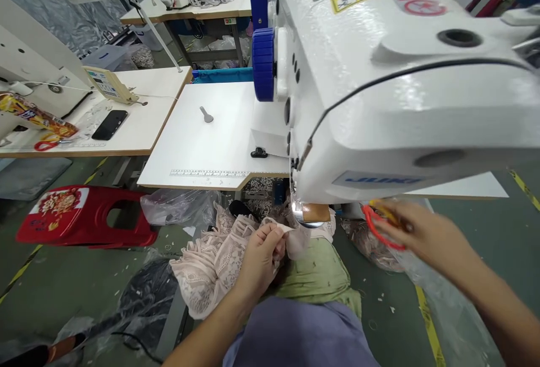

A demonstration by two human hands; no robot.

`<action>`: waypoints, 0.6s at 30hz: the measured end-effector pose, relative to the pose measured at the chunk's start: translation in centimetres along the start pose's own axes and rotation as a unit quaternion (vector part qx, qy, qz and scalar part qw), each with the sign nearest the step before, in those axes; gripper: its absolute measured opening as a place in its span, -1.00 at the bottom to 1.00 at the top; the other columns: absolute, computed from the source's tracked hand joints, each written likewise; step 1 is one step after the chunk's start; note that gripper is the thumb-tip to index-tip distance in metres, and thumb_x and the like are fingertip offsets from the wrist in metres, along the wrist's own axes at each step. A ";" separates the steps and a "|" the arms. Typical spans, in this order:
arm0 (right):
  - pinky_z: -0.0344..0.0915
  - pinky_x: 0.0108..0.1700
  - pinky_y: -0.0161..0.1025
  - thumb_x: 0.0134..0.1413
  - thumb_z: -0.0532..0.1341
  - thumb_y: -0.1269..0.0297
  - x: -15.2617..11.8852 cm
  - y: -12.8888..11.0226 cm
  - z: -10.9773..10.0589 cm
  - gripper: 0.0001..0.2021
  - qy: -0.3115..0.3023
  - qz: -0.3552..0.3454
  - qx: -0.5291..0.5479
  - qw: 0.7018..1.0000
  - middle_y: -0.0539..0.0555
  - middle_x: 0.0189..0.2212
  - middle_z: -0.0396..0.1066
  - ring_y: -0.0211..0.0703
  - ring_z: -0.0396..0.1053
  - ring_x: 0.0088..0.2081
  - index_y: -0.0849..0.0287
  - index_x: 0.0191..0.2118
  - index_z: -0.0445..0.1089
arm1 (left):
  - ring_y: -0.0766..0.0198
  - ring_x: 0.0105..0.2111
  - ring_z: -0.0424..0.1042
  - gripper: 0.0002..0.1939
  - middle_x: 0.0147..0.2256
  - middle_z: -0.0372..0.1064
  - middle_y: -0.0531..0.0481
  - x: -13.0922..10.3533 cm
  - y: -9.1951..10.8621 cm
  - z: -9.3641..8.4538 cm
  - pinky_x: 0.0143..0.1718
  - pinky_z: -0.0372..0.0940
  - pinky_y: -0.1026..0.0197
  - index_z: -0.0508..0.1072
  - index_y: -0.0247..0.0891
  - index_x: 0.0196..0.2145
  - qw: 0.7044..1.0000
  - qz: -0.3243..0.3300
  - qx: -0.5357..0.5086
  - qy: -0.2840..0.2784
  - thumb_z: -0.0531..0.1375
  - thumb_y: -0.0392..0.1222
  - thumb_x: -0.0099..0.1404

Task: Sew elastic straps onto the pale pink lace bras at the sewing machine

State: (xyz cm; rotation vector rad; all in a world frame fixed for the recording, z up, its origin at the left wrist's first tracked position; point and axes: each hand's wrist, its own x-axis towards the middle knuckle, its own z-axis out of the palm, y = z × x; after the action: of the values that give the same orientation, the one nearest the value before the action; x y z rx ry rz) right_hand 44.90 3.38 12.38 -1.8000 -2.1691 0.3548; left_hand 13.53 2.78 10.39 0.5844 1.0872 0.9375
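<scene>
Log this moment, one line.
left hand: pinching pale fabric | right hand: holding red-and-yellow tool, likely scissors | sewing machine: ahead

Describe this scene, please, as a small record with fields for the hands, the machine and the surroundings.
Left hand: pinching pale fabric
Right hand: holding a red-and-yellow handled tool, probably scissors; blades not visible
Machine: white JUKI sewing machine with a blue handwheel
Garments: pale lace pile beside the left hand
Worktable: white, ruler scale along the near edge, small grey item on top
Neighbouring table: black phone
Floor, left: red stool
</scene>
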 end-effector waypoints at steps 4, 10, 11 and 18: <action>0.38 -0.22 0.02 0.37 -0.01 0.00 2.5 -0.9 -1.1 -0.60 0.151 -0.045 -0.142 0.977 0.35 -0.20 0.48 0.24 0.46 -0.16 0.19 -0.03 0.40 | 0.49 -0.65 0.07 -0.58 -0.62 0.18 0.17 -0.2 0.9 0.6 -0.62 -0.06 0.38 0.34 -0.29 -0.48 0.999 -0.046 0.004 -0.029 0.32 0.14 0.04; 0.42 -0.29 -0.19 0.40 -0.07 0.35 0.5 -8.8 4.7 -0.69 -0.025 -0.321 0.014 0.947 0.17 -0.22 0.52 -0.05 0.49 -0.25 0.18 0.02 0.38 | 0.43 -0.72 0.10 -0.76 -0.59 0.32 0.06 -0.2 2.4 1.4 -0.66 0.00 0.32 0.30 -0.24 -0.51 0.934 -0.147 0.238 -0.222 0.07 -0.04 0.18; 0.39 -0.34 -0.20 0.38 -0.09 0.40 0.4 -9.0 5.4 -0.67 -0.040 -0.321 0.031 0.946 0.15 -0.26 0.53 -0.06 0.49 -0.29 0.18 -0.02 0.40 | 0.39 -0.69 0.13 -0.77 -0.57 0.34 0.05 -0.2 2.4 1.2 -0.63 0.05 0.30 0.32 -0.23 -0.50 0.924 -0.133 0.278 -0.225 0.06 -0.05 0.20; 0.21 -0.52 -0.31 0.14 0.24 -0.02 0.7 -6.1 5.2 -0.69 -0.010 0.163 0.436 0.885 -0.02 -0.59 0.34 -0.23 0.26 -0.56 0.14 -0.41 0.38 | 0.12 -0.27 0.41 -0.49 -0.29 0.43 -0.11 -0.8 -3.5 -1.2 -0.12 0.29 0.04 0.41 -0.26 0.00 0.934 0.198 0.295 -0.038 0.19 0.18 0.27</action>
State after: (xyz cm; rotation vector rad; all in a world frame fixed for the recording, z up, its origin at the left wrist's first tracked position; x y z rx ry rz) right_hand 37.26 2.97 9.86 -1.5614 -1.3126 1.1991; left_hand 13.49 0.25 7.58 1.3647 1.2047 0.9145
